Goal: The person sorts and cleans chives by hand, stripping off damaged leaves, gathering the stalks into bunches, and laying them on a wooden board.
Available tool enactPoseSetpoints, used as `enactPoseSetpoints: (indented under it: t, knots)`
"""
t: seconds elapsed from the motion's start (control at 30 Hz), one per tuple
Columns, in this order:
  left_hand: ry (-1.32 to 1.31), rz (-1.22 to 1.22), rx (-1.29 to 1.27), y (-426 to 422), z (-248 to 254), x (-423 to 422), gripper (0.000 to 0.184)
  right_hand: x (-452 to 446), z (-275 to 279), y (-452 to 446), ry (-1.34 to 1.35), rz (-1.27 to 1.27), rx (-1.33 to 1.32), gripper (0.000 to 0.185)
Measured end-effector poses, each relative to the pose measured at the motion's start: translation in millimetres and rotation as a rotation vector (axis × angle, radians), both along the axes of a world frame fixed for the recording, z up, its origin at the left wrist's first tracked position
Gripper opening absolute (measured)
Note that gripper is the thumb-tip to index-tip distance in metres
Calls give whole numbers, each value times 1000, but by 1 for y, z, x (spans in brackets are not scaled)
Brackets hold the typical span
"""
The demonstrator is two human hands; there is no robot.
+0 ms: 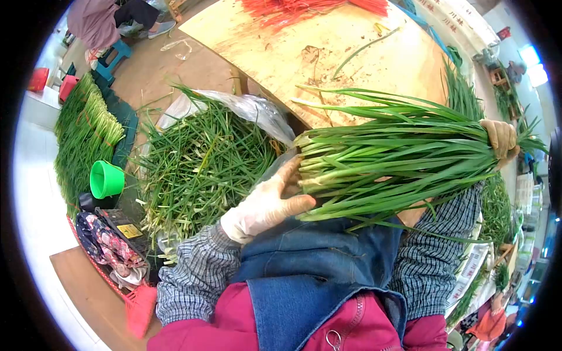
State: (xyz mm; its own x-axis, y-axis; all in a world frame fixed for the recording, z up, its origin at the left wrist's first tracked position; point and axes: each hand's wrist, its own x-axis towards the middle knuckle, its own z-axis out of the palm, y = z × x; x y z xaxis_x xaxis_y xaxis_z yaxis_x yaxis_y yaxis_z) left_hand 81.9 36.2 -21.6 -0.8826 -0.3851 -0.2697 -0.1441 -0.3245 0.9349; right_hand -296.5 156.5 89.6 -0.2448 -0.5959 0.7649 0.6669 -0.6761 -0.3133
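Observation:
A large bunch of garlic chives (392,152) stretches sideways in front of me, pale stem ends to the left and green leaf tips to the right. My right hand (500,140), in a tan glove, is wrapped round the leafy end. At the stem ends is my left hand (269,202), in a whitish glove with bare-looking fingertips. Its thumb and fingers are spread apart, close against the stems. Below my left hand's side lies a big heap of loose green leaves (205,164) on clear plastic sheeting (252,111).
A wooden board table (363,64) carries red ties (281,11) and leaf scraps. To the left are stacked chive bundles (88,128), a green bucket (107,179) and a blue stool (114,58). A seated person (96,23) is at the upper left.

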Motion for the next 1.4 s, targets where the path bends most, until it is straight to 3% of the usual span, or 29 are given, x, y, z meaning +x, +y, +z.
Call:
enactPoseSetpoints:
  t: [0.07, 0.13, 0.2, 0.27, 0.3, 0.33, 0.4, 0.43, 0.47, 0.53, 0.6, 0.67, 0.83, 0.93, 0.97, 1.0, 1.2, 1.27, 1.33, 1.4]
  knots:
    - [74, 99, 142, 15, 4, -9, 91, -2, -4, -2, 4, -31, -49, 16]
    - [67, 186, -104, 22, 6, -20, 85, 0, -2, 2, 9, -39, -15, 16]
    - [-94, 260, -243, 26, 5, -20, 59, -4, 0, 4, 43, -28, -6, 16]
    - [-223, 232, -734, 22, 4, -4, 33, -7, 1, 9, 43, -38, 20, 15]
    - [-157, 389, -701, 19, 2, 5, 21, -4, 2, 13, 41, -58, 42, 14]
    - [-208, 376, -669, 12, 5, 18, 17, -1, 2, 15, 37, -78, 63, 14]
    - [-427, 499, -1051, -14, -14, 65, 14, -2, -2, 17, 3, -81, 31, 15]
    - [-639, 572, -912, -29, -11, 86, 16, -3, -2, 17, 21, -80, 26, 15]
    - [-1084, 364, -1218, -43, -6, 99, 21, -4, -2, 16, 38, -79, 20, 15]
    - [-1048, 251, -1807, -39, -5, 105, 23, -3, 0, 14, 39, -111, 26, 17]
    - [-388, 285, -1661, -22, 7, 75, 29, 0, -1, 17, -14, -110, 69, 16]
    - [10, 211, -1339, 5, 18, 30, 37, 0, 1, 15, 27, -119, 41, 16]
    - [15, 322, -1396, 12, 34, -52, 41, 2, -1, 22, 36, -133, 71, 17]
    - [369, 500, -1187, 5, 0, -66, 36, 6, -3, 22, -6, -153, 65, 17]
    - [357, 479, -959, 4, 2, -65, 29, 6, -5, 23, -23, -160, 64, 16]
    - [300, 430, -893, 3, 3, -62, 24, 6, -6, 24, -27, -173, 66, 16]
    - [384, 492, 360, 4, 23, -45, 21, 3, -13, 22, -80, -253, 38, 10]
    - [430, 438, 430, -4, 13, -31, 19, 3, -14, 22, -113, -242, 75, 10]
    - [333, 346, 312, -11, 14, -8, 14, 1, -15, 23, -125, -226, 90, 10]
    - [44, 285, 146, -26, 31, 29, 12, -3, -16, 23, -114, -202, 82, 10]
